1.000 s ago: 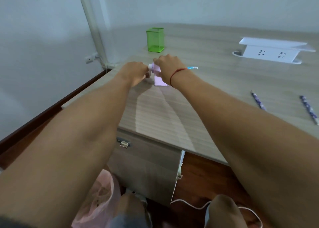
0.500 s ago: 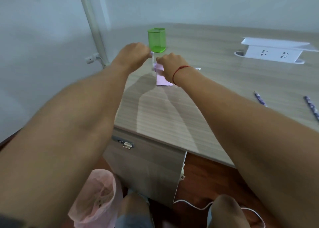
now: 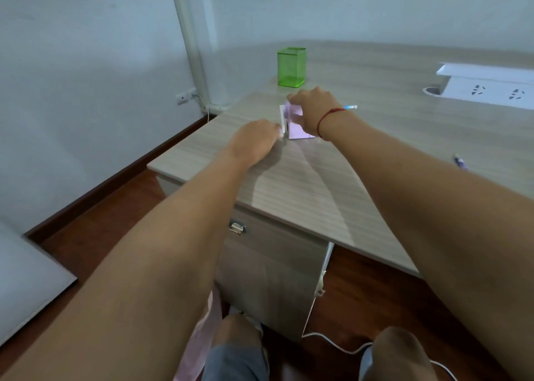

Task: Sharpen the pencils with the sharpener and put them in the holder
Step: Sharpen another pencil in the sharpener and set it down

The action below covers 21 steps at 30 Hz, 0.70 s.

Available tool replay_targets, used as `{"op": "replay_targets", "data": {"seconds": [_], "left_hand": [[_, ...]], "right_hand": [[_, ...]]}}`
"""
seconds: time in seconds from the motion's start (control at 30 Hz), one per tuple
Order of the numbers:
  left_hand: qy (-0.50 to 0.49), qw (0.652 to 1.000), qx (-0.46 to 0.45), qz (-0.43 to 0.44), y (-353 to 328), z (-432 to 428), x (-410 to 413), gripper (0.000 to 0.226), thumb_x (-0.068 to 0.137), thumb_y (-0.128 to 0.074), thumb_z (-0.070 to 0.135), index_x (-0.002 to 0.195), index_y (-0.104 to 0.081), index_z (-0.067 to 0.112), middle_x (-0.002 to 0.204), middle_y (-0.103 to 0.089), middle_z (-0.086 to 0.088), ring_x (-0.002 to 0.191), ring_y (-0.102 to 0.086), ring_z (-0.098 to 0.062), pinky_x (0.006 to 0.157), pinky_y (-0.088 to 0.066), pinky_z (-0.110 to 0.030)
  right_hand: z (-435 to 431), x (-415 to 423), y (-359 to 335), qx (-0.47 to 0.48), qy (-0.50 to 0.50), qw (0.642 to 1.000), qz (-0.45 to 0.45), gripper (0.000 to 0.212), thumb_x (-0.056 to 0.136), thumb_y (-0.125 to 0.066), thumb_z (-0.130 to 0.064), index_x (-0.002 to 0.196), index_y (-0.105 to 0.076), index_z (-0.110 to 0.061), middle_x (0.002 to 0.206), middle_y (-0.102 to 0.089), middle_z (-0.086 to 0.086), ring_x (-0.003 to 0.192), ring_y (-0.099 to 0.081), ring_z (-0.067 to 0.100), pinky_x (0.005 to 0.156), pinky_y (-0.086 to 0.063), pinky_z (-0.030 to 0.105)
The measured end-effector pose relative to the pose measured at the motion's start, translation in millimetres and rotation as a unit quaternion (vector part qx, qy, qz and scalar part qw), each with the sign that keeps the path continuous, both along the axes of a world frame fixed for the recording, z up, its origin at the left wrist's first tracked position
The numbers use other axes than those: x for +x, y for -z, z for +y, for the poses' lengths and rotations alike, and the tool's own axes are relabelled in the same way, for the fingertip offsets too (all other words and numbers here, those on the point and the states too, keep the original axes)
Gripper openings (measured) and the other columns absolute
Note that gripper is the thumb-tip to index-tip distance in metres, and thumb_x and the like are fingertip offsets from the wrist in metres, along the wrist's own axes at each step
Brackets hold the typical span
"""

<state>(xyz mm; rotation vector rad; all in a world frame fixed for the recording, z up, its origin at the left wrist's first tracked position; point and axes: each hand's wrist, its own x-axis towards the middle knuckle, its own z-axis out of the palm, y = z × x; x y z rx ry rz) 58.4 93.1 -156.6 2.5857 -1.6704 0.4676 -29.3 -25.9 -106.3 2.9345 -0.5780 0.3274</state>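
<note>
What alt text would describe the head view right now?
The right hand steadies a pink sharpener on the desk while the left hand grips its crank; a pencil protrudes rightward. A green holder stands behind.

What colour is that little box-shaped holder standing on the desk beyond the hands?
Bright green and see-through; the holder shows best in the head view, the only one here.
</note>
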Motion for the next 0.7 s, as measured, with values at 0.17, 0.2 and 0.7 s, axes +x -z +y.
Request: {"op": "replay_targets", "data": {"seconds": [0.17, 0.2, 0.7], "left_hand": [[-0.044, 0.997, 0.054, 0.045, -9.8, -31.0, 22.9, 0.030, 0.095, -0.045, 0.019, 0.111, -0.063, 0.002, 0.118, -0.061, -0.025, 0.110, -0.058, -0.040, 0.089, -0.045, -0.040], [-0.047, 0.996, 0.054, 0.044, -11.5, -36.4, 27.7, 0.030, 0.094, -0.046, 0.017, 0.112, -0.063, 0.001, 0.118, -0.061, -0.025, 0.110, -0.058, -0.040, 0.089, -0.045, -0.040], [0.056, 0.997, -0.056, -0.022, -35.5, -3.0, 30.7, 0.026, 0.098, -0.043, 0.018, 0.099, -0.062, 0.001, 0.099, -0.065, -0.026, 0.093, -0.062, -0.042, 0.074, -0.044, -0.043]], "right_hand": [[-2.7, 4.3, 1.9, -0.011, 0.000, 1.000, -0.002, 0.035, 0.099, -0.044, -0.021, 0.131, -0.051, -0.009, 0.135, -0.055, 0.014, 0.123, -0.052, 0.037, 0.095, -0.043, 0.040], [-2.0, 5.3, 1.5, -0.013, 0.002, 1.000, -0.005, 0.033, 0.099, -0.043, -0.020, 0.129, -0.052, -0.008, 0.134, -0.056, 0.015, 0.123, -0.052, 0.037, 0.095, -0.043, 0.040], [7.6, 12.8, -8.3, 0.010, 0.045, 0.999, 0.000, 0.035, 0.100, -0.044, -0.025, 0.126, -0.056, -0.006, 0.131, -0.056, 0.020, 0.121, -0.055, 0.037, 0.096, -0.045, 0.036]]}}
